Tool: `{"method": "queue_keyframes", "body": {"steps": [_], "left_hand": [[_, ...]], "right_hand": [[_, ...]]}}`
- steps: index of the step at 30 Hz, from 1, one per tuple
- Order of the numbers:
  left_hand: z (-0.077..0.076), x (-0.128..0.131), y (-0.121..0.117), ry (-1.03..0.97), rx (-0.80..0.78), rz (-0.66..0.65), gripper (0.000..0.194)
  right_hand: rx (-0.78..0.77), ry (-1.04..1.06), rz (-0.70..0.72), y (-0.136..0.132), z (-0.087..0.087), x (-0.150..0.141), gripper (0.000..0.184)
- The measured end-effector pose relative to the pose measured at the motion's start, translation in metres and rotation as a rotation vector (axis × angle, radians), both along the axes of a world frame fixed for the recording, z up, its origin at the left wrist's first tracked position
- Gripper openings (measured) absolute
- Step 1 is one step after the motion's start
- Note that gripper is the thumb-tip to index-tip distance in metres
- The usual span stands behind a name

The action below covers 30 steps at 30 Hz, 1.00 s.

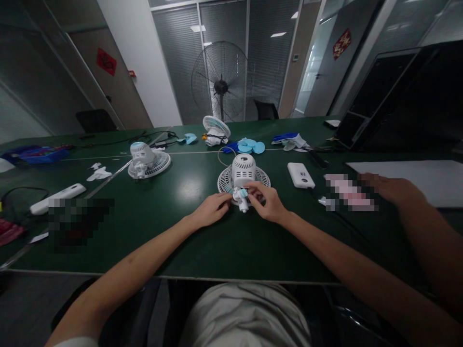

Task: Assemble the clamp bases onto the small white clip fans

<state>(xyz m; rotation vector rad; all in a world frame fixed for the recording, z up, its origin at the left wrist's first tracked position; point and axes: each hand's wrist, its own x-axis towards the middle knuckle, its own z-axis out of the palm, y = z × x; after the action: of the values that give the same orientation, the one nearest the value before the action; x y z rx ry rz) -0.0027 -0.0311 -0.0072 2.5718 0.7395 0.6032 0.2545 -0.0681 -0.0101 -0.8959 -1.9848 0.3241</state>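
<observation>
A small white desk fan (244, 168) lies face down on its grille in front of me, motor housing up. Its white neck joint (244, 205), with a light blue part, points toward me. My left hand (213, 209) is closed at the left side of this joint, its fingertips against the fan. On the other side, my right hand (266, 201) pinches the joint near the light blue part, thumb below and fingers above. Exactly what lies between the right fingertips is partly hidden.
Another fan (142, 156) lies left, a third (216, 131) behind. Light blue blades (249, 145) sit beyond my fan. A white power bank (301, 175) is to the right, near another person's hand (394, 188). A blue tray (43, 154) stands far left on the green table (181, 250).
</observation>
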Motion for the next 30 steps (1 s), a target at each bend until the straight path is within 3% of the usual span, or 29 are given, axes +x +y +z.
{"method": "queue_keyframes", "body": {"steps": [7,13,19,24,27,30], "left_hand": [[0.002,0.0,-0.001,-0.007,-0.014,-0.003,0.026],[0.002,0.0,0.0,0.003,-0.003,-0.009,0.025],[0.001,0.0,0.0,0.013,0.007,-0.009,0.023],[0.001,0.0,0.0,0.017,0.008,0.0,0.023],[0.001,-0.001,0.0,0.019,0.006,0.004,0.024],[0.003,0.0,-0.001,0.016,-0.007,0.005,0.024]], "right_hand": [[0.061,-0.058,0.03,0.006,-0.002,0.006,0.028],[0.015,-0.008,-0.058,0.006,-0.003,0.001,0.017],[-0.066,0.005,-0.14,0.004,-0.001,-0.008,0.027],[-0.067,-0.017,-0.077,0.002,-0.001,-0.003,0.019],[-0.005,-0.058,-0.003,0.003,-0.001,0.003,0.033],[0.055,-0.077,0.026,0.004,0.0,0.007,0.033]]}}
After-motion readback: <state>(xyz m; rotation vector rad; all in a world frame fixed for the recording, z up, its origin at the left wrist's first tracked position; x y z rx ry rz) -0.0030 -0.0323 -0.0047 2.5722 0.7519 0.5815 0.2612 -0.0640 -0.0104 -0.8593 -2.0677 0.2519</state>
